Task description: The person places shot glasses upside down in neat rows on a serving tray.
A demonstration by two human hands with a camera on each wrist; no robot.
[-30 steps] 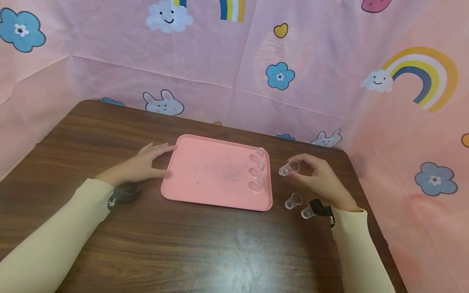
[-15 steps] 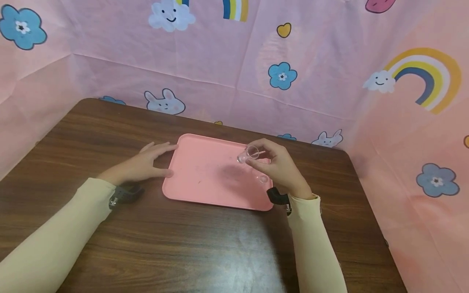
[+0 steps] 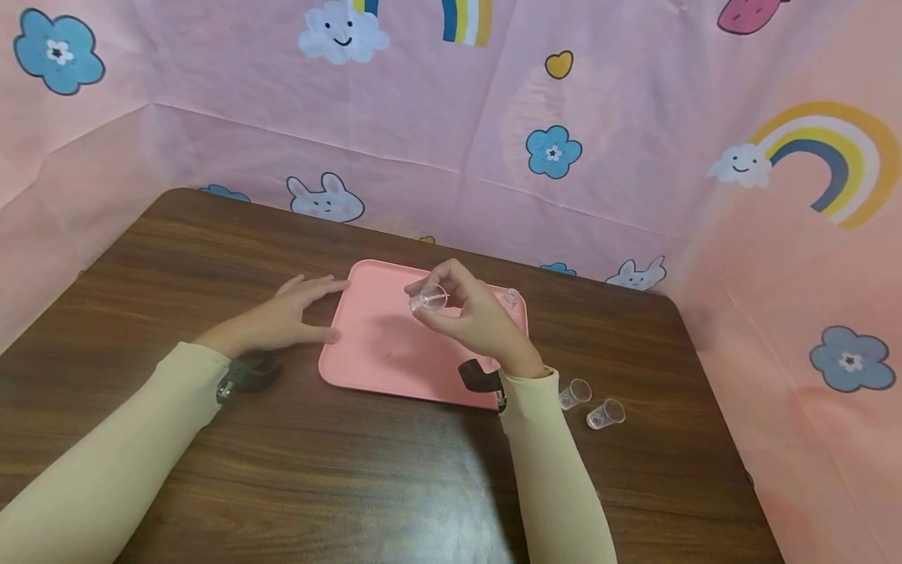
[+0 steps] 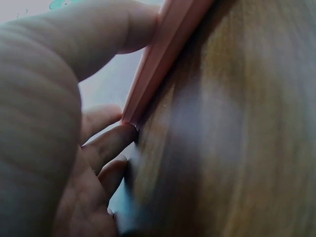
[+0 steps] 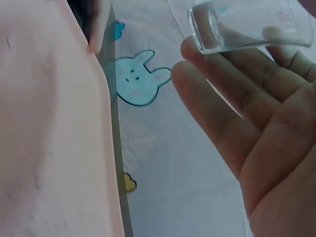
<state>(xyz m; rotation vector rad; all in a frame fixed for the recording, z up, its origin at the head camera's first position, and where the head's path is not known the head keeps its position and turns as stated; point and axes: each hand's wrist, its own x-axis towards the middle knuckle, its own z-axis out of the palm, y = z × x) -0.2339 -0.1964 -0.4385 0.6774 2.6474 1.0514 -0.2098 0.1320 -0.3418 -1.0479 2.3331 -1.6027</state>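
Note:
My right hand (image 3: 482,317) pinches a small clear cup (image 3: 428,298) between thumb and fingers, above the middle of the pink tray (image 3: 366,345). In the right wrist view, the held cup (image 5: 252,24) lies tilted almost sideways and looks see-through. My left hand (image 3: 275,321) touches the left rim of the tray with thumb and fingers spread; the left wrist view shows its thumb (image 4: 138,27) against that rim. Another clear cup (image 3: 510,297) is on the tray near its far right corner. The right hand and forearm cover the rest of the tray's right side.
Two more clear cups, one (image 3: 575,393) partly behind the right sleeve and one (image 3: 606,413) farther right, are on the brown wooden table (image 3: 338,470) right of the tray. Patterned pink cloth (image 3: 423,141) hangs behind and beside the table.
My right hand has carried the cup left, from beside the tray's right edge to above its middle. The two cups on the table have come back into sight. My left hand stays put.

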